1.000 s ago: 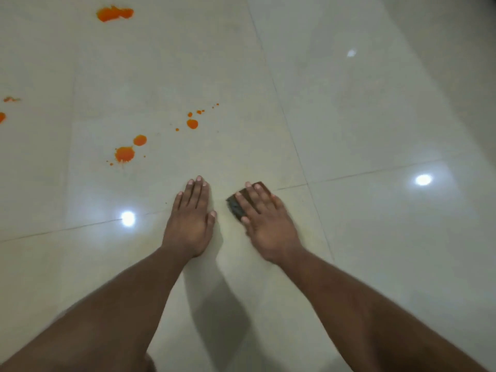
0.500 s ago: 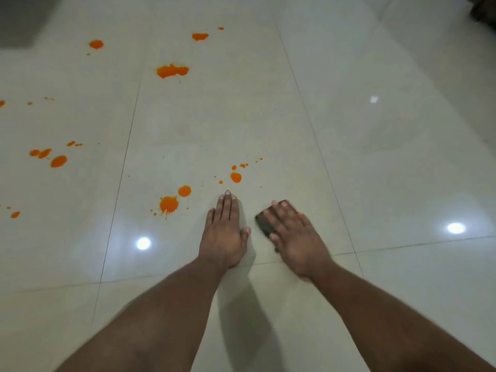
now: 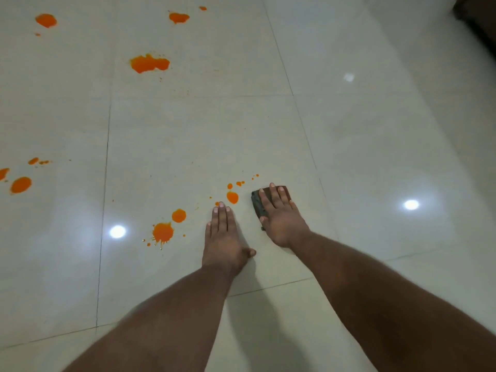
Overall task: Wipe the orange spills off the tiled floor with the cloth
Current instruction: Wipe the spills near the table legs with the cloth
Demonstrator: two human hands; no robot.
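Where the pale glossy floor (image 3: 349, 146) fills the frame, bright orange spills (image 3: 149, 63) are scattered across its upper left and centre. A small, dark, folded cloth (image 3: 258, 204) is pressed flat under the right hand (image 3: 280, 216), fingers straight, just right of centre. The left hand (image 3: 222, 237) is laid flat beside it, holding nothing.

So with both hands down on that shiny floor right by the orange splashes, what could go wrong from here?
The left hand rests flat with its fingertips almost on an orange drop, so it may smear it or pick up stain. The cloth under the right hand is small next to the big splat farther off, so it may just spread the colour. The glossy tiled floor could let a wet palm slide.
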